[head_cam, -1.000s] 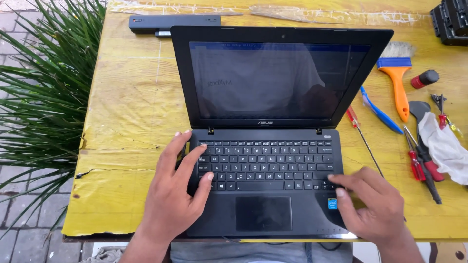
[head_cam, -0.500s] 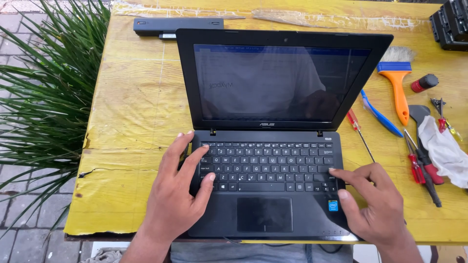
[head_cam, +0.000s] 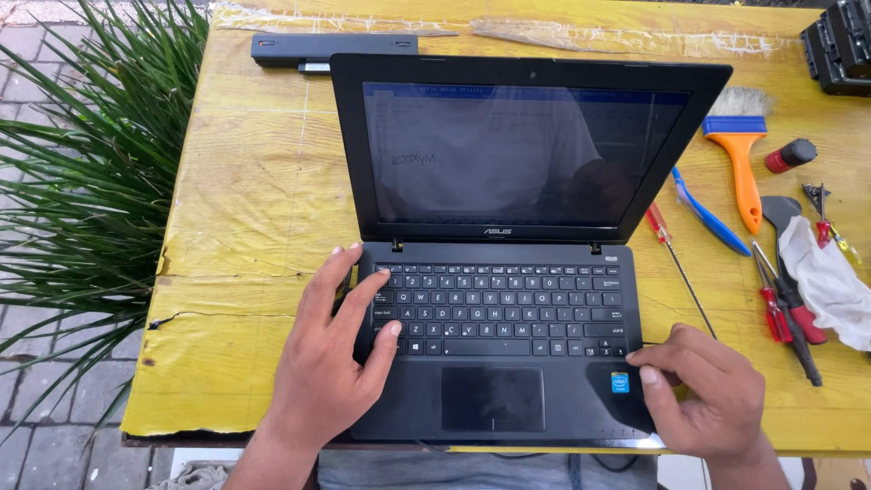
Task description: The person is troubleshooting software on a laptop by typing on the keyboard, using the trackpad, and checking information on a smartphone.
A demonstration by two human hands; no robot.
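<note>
Scene: a black laptop stands open on a worn yellow worktop; its base sits at the near edge, directly in front of the person; a spiky green plant crowds the worktop's left side.
Left hand: laid flat on the left end of the keyboard; fingers spread wide and pointing away from the person, gripping nothing; thumb resting near the bottom row of keys.
Right hand: at the laptop's near right corner, beside a small blue sticker; fingers curled narrow over the edge of the base; whether they pinch it cannot be told.
Nearness: both hands touch the laptop; the left lies further in over the keys, the right stays at the rim.
Laptop axis: long axis runs left to right across the worktop; the dim screen faces the person, hinge on the far side.
Tools to the right: an orange-handled brush, a blue tool, red-handled screwdrivers and a white cloth, all well apart from the hands.
Behind: a long black battery pack lies just beyond the lid.
</note>
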